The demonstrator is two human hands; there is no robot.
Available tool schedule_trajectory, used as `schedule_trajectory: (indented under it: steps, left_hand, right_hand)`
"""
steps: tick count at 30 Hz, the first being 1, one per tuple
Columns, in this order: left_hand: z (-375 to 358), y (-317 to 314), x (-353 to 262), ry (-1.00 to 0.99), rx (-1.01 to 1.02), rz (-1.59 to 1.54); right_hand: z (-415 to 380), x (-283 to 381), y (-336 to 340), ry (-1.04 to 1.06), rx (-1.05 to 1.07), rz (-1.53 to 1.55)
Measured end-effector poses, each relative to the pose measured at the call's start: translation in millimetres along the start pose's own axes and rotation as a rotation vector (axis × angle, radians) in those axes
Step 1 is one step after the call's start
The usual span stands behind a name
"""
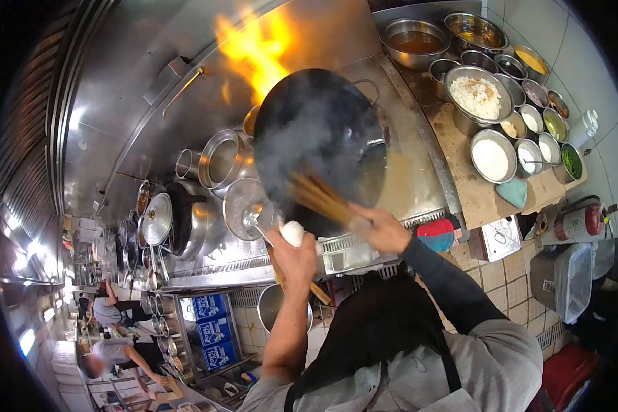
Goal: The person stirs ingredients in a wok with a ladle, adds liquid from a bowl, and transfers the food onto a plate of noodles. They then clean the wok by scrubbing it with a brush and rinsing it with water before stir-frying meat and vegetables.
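A large black wok [309,113] is tilted up over the stove, with steam across its inside. My left hand [296,259] is closed round a white cloth [292,233] at the wok's near-left rim; whether a wok handle lies under the cloth is hidden. In my right hand [386,232] is a bamboo wok brush [323,199], its bristles blurred and inside the wok. A ladle [254,213] rests over a strainer [244,206] just left of my left hand. A wooden handle [320,293] shows below that hand.
Tall flames [254,51] rise behind the wok. Metal pots [220,161] and a lidded pan [158,218] stand left. At right are a bowl of rice [475,96], several seasoning containers [493,159] and a fire extinguisher [575,223]. Other people [120,353] work at lower left.
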State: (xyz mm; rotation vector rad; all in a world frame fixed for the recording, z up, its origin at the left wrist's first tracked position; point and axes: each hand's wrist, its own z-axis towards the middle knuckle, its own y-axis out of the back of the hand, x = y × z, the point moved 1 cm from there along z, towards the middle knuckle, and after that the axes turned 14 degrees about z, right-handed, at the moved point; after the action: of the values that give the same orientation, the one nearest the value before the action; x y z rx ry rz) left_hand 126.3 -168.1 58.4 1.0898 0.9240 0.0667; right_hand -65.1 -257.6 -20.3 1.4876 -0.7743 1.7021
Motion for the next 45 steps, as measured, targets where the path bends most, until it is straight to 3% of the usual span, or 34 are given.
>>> schedule_trajectory:
  steps: [4, 5, 7, 9, 12, 15, 16, 18, 19, 21, 22, 24, 26, 28, 29, 32, 33, 35, 36, 38, 41, 42, 45]
  left_hand:
    - [-17.3, 9.5, -25.6, -0.141, 0.029, 0.120]
    - [-16.1, 8.4, -27.9, -0.195, 0.012, 0.149]
    - [-22.1, 11.1, -34.6, -0.132, 0.046, 0.135]
    - [-16.5, 8.3, -32.5, -0.108, 0.064, 0.079]
    - [3.1, -1.3, -4.8, -0.135, -0.009, 0.013]
    - [10.1, -0.9, 6.6, -0.029, -0.021, -0.058]
    - [10.3, -0.8, 10.7, 0.031, -0.006, -0.097]
    - [11.4, -1.7, 17.0, 0.139, 0.003, -0.184]
    - [8.9, -2.2, 22.2, 0.239, 0.012, -0.265]
    - [3.3, -27.5, 66.2, 0.319, 0.006, -0.392]
    - [2.5, -37.8, 81.2, 0.363, 0.014, -0.513]
    - [1.9, -32.4, 71.6, 0.444, 0.034, -0.692]
    - [5.1, -50.2, 81.9, 0.583, 0.197, -0.895]
    - [11.9, -78.9, 80.6, 0.632, 0.189, -0.978]
    - [14.3, -94.9, 77.7, 0.707, 0.174, -1.014]
    - [23.4, -144.8, 78.0, 0.803, 0.144, -1.079]
    - [25.6, -155.4, 77.5, 0.814, 0.141, -1.086]
    - [30.2, -155.4, 67.2, 0.834, 0.117, -1.027]
    - [32.5, -155.2, 63.5, 0.845, 0.098, -0.955]
    - [30.1, -171.2, 72.2, 0.864, 0.064, -0.893]
    - [28.6, -183.4, 78.1, 0.841, 0.084, -0.738]
    - [26.4, -184.9, 76.7, 0.861, 0.088, -0.744]
    - [27.8, -172.9, 67.9, 0.826, 0.037, -0.732]
  right_hand:
    - [102.0, 30.1, 16.1, -0.253, -0.325, 0.533]
    - [106.1, 31.0, 7.8, -0.260, -0.318, 0.530]
    - [115.4, 30.0, 0.6, -0.112, -0.468, 0.811]
    - [72.6, 19.9, -19.4, -0.229, -0.189, 0.808]
    - [-27.1, 1.5, -37.2, -0.283, 0.031, 0.478]
    - [-60.2, -58.0, 25.1, -0.249, 0.087, -0.192]
    - [-45.2, -52.5, 53.5, -0.495, 0.033, -0.524]
    - [-15.8, -83.7, 112.8, -0.121, -0.246, -0.785]
    - [10.1, -100.0, 142.7, -0.100, -0.303, -0.794]
    - [54.3, -41.7, 165.4, -0.260, -0.379, -0.738]
    - [68.3, -32.4, 180.0, 0.023, -0.395, -0.742]
    - [95.8, 36.7, 176.3, 0.299, -0.319, -0.727]
    - [115.6, 129.3, 147.7, 0.261, -0.315, -0.702]
    - [143.9, 190.9, 131.8, 0.428, -0.325, -0.795]
    - [156.1, 218.6, 114.0, 0.289, -0.376, -0.627]
    - [211.1, 231.6, 99.4, 0.180, -0.379, -0.448]
    - [234.8, 213.9, 98.2, 0.182, -0.362, -0.528]
    - [277.8, 157.6, 84.8, -0.081, -0.362, -0.671]
    - [290.8, 111.7, 66.6, -0.105, -0.420, -0.509]
    - [306.1, 14.9, 31.5, -0.329, -0.289, -0.507]
    - [265.4, -118.8, -54.5, -0.339, 0.021, -1.047]
    - [231.3, -41.5, -104.1, -0.751, 0.089, -0.522]
    - [183.5, -42.9, -61.5, -0.494, 0.352, -0.606]
